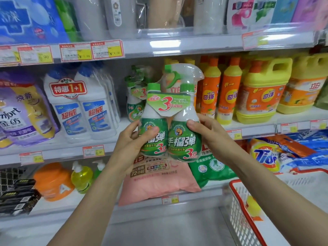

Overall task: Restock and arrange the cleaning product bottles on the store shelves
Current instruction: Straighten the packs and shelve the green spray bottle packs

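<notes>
A shrink-wrapped twin pack of green-and-white cleaner bottles (pixel 171 121), one with a spray trigger, is held up in front of the middle shelf. My left hand (pixel 134 139) grips its left bottle, thumb on the label. My right hand (pixel 205 132) grips the right bottle from the side. Behind it on the middle shelf (pixel 248 124) stands another pack of the same cleaner (pixel 135 98). Both hands hold the pack upright, in the air, clear of the shelf.
White toilet-cleaner bottles (pixel 81 107) stand to the left, orange dish-soap bottles (pixel 229 93) and yellow jugs (pixel 262 89) to the right. A pink bag (pixel 156 181) and green bag (pixel 211 171) lie on the lower shelf. A red-rimmed white basket (pixel 245 215) sits at lower right.
</notes>
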A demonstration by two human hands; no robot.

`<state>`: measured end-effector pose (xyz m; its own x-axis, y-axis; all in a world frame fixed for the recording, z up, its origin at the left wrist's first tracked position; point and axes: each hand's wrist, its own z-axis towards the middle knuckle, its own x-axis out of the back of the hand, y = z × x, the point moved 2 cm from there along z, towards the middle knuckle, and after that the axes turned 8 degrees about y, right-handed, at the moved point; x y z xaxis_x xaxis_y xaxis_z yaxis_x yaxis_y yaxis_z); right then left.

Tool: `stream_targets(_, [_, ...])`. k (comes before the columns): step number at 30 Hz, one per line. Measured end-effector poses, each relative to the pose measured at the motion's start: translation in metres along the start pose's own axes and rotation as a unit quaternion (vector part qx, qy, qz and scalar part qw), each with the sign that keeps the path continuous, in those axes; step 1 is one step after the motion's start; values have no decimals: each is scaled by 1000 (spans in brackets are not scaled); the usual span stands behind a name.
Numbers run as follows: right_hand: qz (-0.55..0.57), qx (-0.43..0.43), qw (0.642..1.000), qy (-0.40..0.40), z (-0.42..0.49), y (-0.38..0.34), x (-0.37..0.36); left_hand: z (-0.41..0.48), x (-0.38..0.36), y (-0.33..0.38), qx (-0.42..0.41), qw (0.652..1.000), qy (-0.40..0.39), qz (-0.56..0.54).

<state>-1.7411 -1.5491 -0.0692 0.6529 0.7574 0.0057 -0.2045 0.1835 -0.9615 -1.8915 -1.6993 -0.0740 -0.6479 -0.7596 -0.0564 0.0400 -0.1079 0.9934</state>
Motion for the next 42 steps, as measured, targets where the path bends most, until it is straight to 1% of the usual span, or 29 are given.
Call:
stream_targets(1, [10, 13, 1000, 16, 1, -1, -1, 0, 0, 1, -19, 999, 10, 49])
stream_targets(2, [24, 24, 999, 33, 0, -2, -3, 1, 2, 4, -54, 990, 40, 128])
stream_targets(3, [36, 33, 997, 54, 1, -2, -5, 1, 3, 9, -106, 965, 84, 224])
stream_targets(4, [41, 39, 995, 77, 1, 0, -7, -2, 1, 17, -159, 935, 123, 291])
stream_targets(5, [35, 50, 993, 101, 2, 1, -9, -7, -4, 23, -189, 923, 131, 308])
stream_targets(6, [17, 68, 990, 125, 2, 1, -11, -13, -13, 27, -191, 929, 109, 297])
stream_targets(7, [-10, 90, 985, 146, 2, -1, -13, -18, -23, 26, -174, 941, 68, 280])
stream_targets(9, [-42, 122, 979, 159, 2, -3, -15, -24, -41, 16, -149, 952, -1, 268])
stream_targets(10, [-41, 126, 980, 147, 2, -4, -17, -23, -45, 10, -149, 955, -9, 255])
stream_targets(14, [-75, 123, 986, 83, 2, 9, -22, -6, -30, -4, -132, 973, 39, 183])
stream_targets(16, [-41, 91, 994, 42, 4, 11, -19, 1, -20, -6, -98, 988, 15, 121])
stream_targets(17, [-33, 83, 995, 34, 6, 11, -16, 5, -16, -8, -70, 996, -1, 63])
stream_targets(19, [-67, 94, 991, 70, 14, 12, -8, 12, -9, -14, -13, 999, -22, -29])
stream_targets(20, [-92, 88, 987, 97, 18, 14, -5, 14, -6, -18, 0, 998, -33, -50])
stream_targets(21, [-110, 60, 985, 115, 21, 18, -1, 15, -3, -22, 6, 997, -47, -64])
stream_targets(22, [-111, 14, 988, 104, 24, 21, 0, 16, -1, -26, 7, 995, -66, -78])
stream_targets(24, [-59, -88, 994, 30, 25, 25, 3, 16, 4, -35, 16, 989, -104, -108])
stream_targets(25, [-24, -108, 994, -9, 25, 22, 3, 17, 7, -39, 27, 985, -121, -121])
stream_targets(26, [8, -104, 994, -31, 24, 18, 2, 17, 10, -43, 38, 981, -138, -130])
stream_targets(27, [27, -89, 995, -32, 24, 16, 0, 18, 14, -45, 45, 978, -154, -133])
stream_targets(29, [29, -48, 998, 2, 24, 17, -1, 21, 21, -46, 47, 980, -162, -109])
stream_targets(32, [3, -3, 999, 36, 23, 20, -1, 23, 26, -39, 21, 992, -121, -39])
stream_targets(35, [1, -39, 999, 30, 22, 26, 2, 17, 14, -30, -27, 996, -81, 1])
stream_targets(36, [-24, -51, 998, 26, 21, 27, 2, 14, 9, -28, -36, 997, -69, 2])
stream_targets(37, [-70, -43, 996, 36, 21, 26, 2, 12, 4, -27, -45, 997, -57, 8])
stream_targets(38, [-120, -10, 991, 64, 22, 23, 4, 11, 1, -28, -53, 997, -43, 25])
stream_targets(39, [-160, 40, 981, 101, 22, 15, 5, 10, -1, -28, -59, 996, -30, 60])
stream_targets(41, [-204, 142, 954, 167, 20, -3, 4, 8, -4, -27, -79, 982, -13, 171])
stream_targets(42, [-235, 170, 939, 182, 19, -10, 1, 7, -7, -27, -93, 969, -11, 227])
